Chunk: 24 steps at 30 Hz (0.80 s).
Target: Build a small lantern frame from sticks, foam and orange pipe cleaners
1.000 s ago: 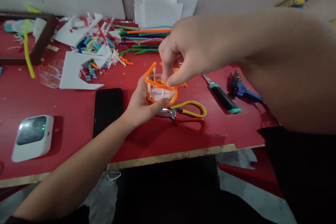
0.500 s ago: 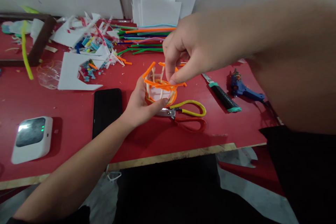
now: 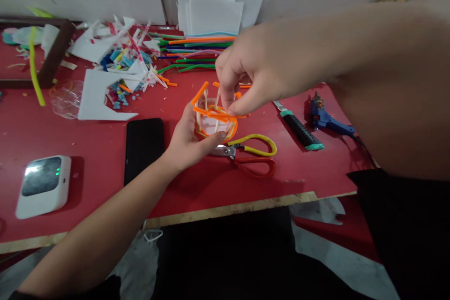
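A small round craft basket (image 3: 214, 124) has a white base, thin wooden stick uprights and an orange fuzzy rim low down. My left hand (image 3: 191, 138) is wrapped round its left side, thumb along the front. Across the tops of the front sticks lies an orange pipe cleaner (image 3: 216, 115). My right hand (image 3: 251, 65) comes from above and pinches this pipe cleaner near its right part between thumb and forefinger. Scissors (image 3: 253, 150) with yellow and red handles lie just below the basket, their blades partly hidden by my left hand.
A black phone (image 3: 144, 147) and a white device (image 3: 44, 187) lie left on the red table. Right are a black-handled cutter (image 3: 300, 129) and a blue glue gun (image 3: 330, 119). Behind are coloured pipe cleaners (image 3: 197, 56), paper scraps (image 3: 101, 47) and white sheets (image 3: 214, 16).
My right hand has shifted very slightly, its fingertips still on the orange pipe cleaner. The left hand and the basket stay in place.
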{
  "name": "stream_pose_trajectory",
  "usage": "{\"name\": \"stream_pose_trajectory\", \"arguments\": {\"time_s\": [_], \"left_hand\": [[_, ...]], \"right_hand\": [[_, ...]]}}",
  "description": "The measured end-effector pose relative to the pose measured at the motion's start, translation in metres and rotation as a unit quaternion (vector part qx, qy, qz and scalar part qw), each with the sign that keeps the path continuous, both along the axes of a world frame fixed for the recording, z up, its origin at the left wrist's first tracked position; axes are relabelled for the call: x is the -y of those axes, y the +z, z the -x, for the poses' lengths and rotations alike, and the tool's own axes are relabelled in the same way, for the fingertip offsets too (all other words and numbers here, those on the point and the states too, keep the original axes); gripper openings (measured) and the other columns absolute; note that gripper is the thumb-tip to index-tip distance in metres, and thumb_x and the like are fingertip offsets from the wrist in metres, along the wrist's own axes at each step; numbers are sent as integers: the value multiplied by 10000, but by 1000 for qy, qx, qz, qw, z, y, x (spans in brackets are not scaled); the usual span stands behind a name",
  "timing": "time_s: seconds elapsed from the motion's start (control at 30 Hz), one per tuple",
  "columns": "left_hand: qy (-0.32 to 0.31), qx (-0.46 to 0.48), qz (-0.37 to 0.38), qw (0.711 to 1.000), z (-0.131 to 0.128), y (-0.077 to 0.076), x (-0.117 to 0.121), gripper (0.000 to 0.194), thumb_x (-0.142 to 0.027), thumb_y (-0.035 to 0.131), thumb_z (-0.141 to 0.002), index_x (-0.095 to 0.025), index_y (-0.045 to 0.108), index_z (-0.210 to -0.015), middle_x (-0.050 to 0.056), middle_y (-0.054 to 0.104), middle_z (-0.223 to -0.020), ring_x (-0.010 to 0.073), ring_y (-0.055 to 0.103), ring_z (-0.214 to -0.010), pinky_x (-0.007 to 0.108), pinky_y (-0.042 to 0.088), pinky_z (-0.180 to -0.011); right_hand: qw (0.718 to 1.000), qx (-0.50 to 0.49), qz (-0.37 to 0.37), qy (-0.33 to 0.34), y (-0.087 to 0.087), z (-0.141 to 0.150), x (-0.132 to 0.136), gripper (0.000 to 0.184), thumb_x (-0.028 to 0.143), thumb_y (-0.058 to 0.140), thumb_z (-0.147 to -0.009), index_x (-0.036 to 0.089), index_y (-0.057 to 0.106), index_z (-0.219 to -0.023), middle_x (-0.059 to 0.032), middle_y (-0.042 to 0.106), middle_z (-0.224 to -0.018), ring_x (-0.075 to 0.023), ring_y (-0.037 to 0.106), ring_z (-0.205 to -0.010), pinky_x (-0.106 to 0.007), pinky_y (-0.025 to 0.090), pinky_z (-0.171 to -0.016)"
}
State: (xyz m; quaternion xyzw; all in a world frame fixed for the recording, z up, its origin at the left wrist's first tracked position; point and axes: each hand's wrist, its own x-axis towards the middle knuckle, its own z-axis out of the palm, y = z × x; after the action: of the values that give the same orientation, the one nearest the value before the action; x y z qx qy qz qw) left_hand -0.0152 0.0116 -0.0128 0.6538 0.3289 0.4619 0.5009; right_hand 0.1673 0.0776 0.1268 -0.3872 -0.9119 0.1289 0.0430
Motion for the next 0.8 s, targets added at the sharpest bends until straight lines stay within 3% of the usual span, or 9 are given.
{"name": "stream_pose_trajectory", "arguments": {"time_s": [0.07, 0.13, 0.27, 0.37, 0.43, 0.57, 0.7, 0.8], "left_hand": [[-1, 4, -6, 1000, 0, 0, 0, 639, -390, 859, -764, -206, 504, -1262, 109, 679, -1217, 302, 675, -1148, 503, 506, -1094], [-5, 10, -1, 1000, 0, 0, 0, 620, -377, 866, -756, -210, 517, -1241, 107, 680, -1208, 308, 673, -1152, 509, 506, -1089], [-9, 18, 7, 1000, 0, 0, 0, 603, -376, 877, -745, -216, 544, -1222, 102, 681, -1205, 316, 672, -1155, 517, 518, -1075], [0, 4, -6, 1000, 0, -1, 0, 627, -410, 872, -749, -214, 549, -1249, 104, 688, -1195, 307, 683, -1129, 521, 529, -1076], [5, -8, -11, 1000, 0, 0, 0, 654, -454, 856, -762, -213, 536, -1279, 108, 698, -1179, 303, 695, -1104, 527, 537, -1074], [9, -16, -12, 1000, -1, 2, 2, 652, -476, 829, -789, -218, 512, -1297, 110, 700, -1177, 300, 702, -1094, 535, 545, -1073], [-2, -10, -3, 1000, -1, 3, 2, 626, -420, 842, -788, -207, 512, -1276, 118, 694, -1168, 310, 697, -1111, 518, 572, -1035], [9, 2, -3, 1000, -2, -1, 2, 665, -443, 839, -791, -224, 494, -1316, 132, 666, -1259, 332, 673, -1194, 519, 559, -1057]], "right_hand": [[995, 61, 80, 26, 11, 1, -3, 194, 337, 930, -672, 245, 766, -719, 111, 573, -574, -25, 526, -568, -191, 385, -573], [994, -12, 113, 3, 11, -3, -9, 242, 343, 950, -645, 241, 752, -741, 92, 609, -619, -71, 605, -688, -195, 439, -629], [974, -192, 108, -50, -17, -19, -23, 265, 410, 921, -693, 244, 738, -788, 63, 660, -715, -151, 667, -907, -219, 508, -748], [969, -219, 106, -49, -37, -24, -31, 282, 448, 901, -713, 241, 735, -807, 60, 671, -745, -156, 672, -944, -217, 517, -768], [972, -199, 117, -32, -41, -23, -36, 310, 446, 928, -667, 239, 737, -797, 60, 682, -757, -156, 672, -934, -218, 521, -765], [981, -137, 134, 33, -31, -18, -42, 336, 411, 972, -582, 249, 749, -773, 62, 705, -774, -158, 664, -906, -238, 530, -774], [986, -42, 127, 103, -11, -11, -29, 263, 380, 932, -663, 263, 771, -835, 69, 715, -785, -140, 647, -880, -246, 528, -792], [996, -9, 77, 53, 11, -8, -5, 213, 359, 909, -697, 261, 757, -808, 58, 692, -728, -112, 620, -742, -228, 488, -648]]}}
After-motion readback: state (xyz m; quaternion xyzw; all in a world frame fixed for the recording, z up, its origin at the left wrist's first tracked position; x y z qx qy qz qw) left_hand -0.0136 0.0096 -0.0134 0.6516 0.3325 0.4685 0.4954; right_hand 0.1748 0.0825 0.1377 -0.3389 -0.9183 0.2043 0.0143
